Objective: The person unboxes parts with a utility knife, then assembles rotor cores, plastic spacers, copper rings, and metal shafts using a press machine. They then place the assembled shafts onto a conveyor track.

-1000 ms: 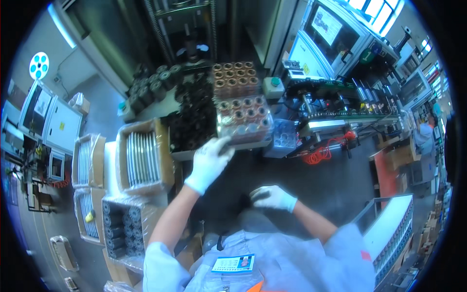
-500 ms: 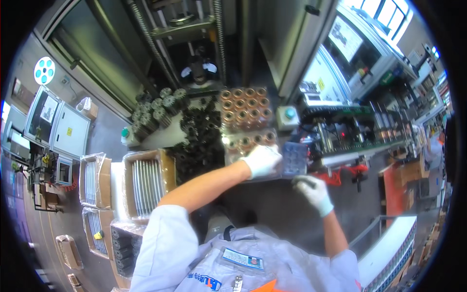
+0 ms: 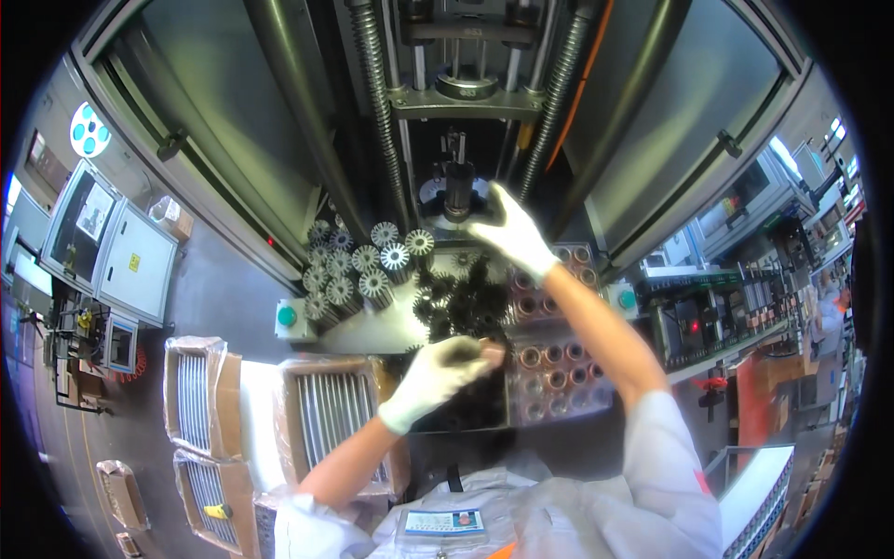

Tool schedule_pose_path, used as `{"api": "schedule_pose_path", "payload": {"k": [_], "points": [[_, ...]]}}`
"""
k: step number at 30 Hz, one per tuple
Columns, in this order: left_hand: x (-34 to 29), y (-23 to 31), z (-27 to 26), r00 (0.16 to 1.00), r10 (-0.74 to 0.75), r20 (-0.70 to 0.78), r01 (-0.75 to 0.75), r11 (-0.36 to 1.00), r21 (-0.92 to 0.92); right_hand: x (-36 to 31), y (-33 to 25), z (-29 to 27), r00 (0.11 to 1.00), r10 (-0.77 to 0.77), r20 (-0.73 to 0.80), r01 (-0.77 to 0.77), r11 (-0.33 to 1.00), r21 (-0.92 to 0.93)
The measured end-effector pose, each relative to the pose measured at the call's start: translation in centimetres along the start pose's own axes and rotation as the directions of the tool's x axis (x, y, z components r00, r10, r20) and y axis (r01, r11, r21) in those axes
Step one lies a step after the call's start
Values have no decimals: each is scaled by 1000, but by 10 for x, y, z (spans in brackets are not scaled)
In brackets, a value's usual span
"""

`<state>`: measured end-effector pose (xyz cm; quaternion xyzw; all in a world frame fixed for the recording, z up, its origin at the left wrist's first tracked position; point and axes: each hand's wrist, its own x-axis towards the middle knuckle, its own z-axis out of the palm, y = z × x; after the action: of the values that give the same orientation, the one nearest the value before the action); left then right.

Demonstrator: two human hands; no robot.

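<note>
My left hand (image 3: pixel 436 373), in a white glove, is closed on a small copper-coloured ring (image 3: pixel 490 352). It hovers over the near edge of a pile of black toothed parts (image 3: pixel 463 303). Farther off, my gloved right hand (image 3: pixel 517 238) reaches into a press (image 3: pixel 466 98). Thumb and forefinger are spread beside a dark upright cylinder (image 3: pixel 458 191) on the press's base; I cannot tell whether they touch it. Beneath my right forearm lies a clear plastic tray (image 3: pixel 585 401) with rows of copper-coloured rings.
Several slotted metal cores (image 3: pixel 374 282) stand left of the black pile. Green-button boxes (image 3: pixel 287 315) (image 3: pixel 622 296) flank the bench. Cartons of metal rods (image 3: pixel 337 410) (image 3: pixel 194 396) are at the near left. A conveyor (image 3: pixel 717 321) runs at the right. Tall steel columns (image 3: pixel 303 112) frame the press.
The view has swung toward the press. My left hand has left the ring tray, now with a copper-coloured ring. My right hand has moved from beside the blue tray up to the dark cylinder.
</note>
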<state>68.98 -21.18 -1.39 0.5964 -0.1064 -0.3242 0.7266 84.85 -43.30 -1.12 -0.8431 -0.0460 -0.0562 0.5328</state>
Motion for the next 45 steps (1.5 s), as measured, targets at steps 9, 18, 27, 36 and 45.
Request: {"api": "schedule_pose_path", "payload": {"k": [9, 18, 27, 36, 45], "points": [[-55, -23, -53, 782, 106, -614, -82, 994, 68, 116, 41, 67, 950, -102, -294, 159, 971, 177], [91, 19, -71, 633, 723, -277, -77, 414, 907, 17, -26, -9, 952, -96, 291, -37, 907, 420], [240, 21, -112, 699, 709, 98, 44, -179, 983, -208, 43, -257, 945, 288, -158, -328, 841, -430], [291, 33, -116, 812, 582, 29, -87, 72, 994, -253, 197, -527, 638, 302, -708, -768, 179, -615], [307, 7, -171, 843, 512, -164, 36, 250, 968, -234, 279, -574, 643, 381, -664, -747, 119, -655]]}}
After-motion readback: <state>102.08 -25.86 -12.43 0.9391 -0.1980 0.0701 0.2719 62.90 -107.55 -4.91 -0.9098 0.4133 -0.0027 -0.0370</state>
